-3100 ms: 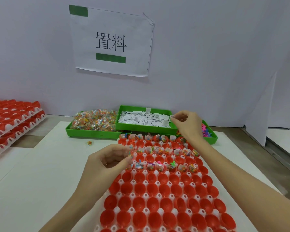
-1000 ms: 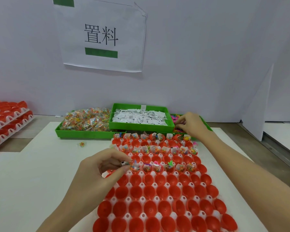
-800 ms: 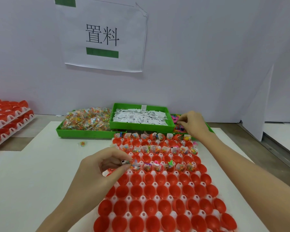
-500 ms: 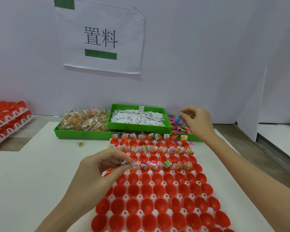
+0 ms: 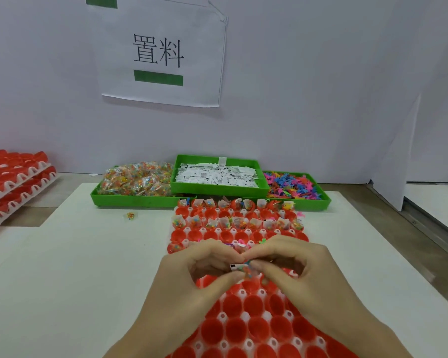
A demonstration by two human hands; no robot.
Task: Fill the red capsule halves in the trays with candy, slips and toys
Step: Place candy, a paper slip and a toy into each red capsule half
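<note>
A white tray of red capsule halves lies in front of me. Its far rows hold candy, slips and toys; the near rows are bare red cups. My left hand and my right hand meet over the tray's middle. Between their fingertips sits a small bundle: a white slip, a candy packet and a coloured bit. The left thumb and fingers pinch it, and the right fingertips pinch it from the other side. Behind the tray stand three green bins: candy packets, paper slips and plastic toys.
Stacked trays of red halves sit at the far left. One loose candy packet lies on the white table left of the tray. A white wall with a paper sign stands behind the bins, and a partition panel stands at the right.
My right hand left the toy bin at the back right and came down to meet my left hand over the tray. The left hand kept its pinch and shifted slightly right.
</note>
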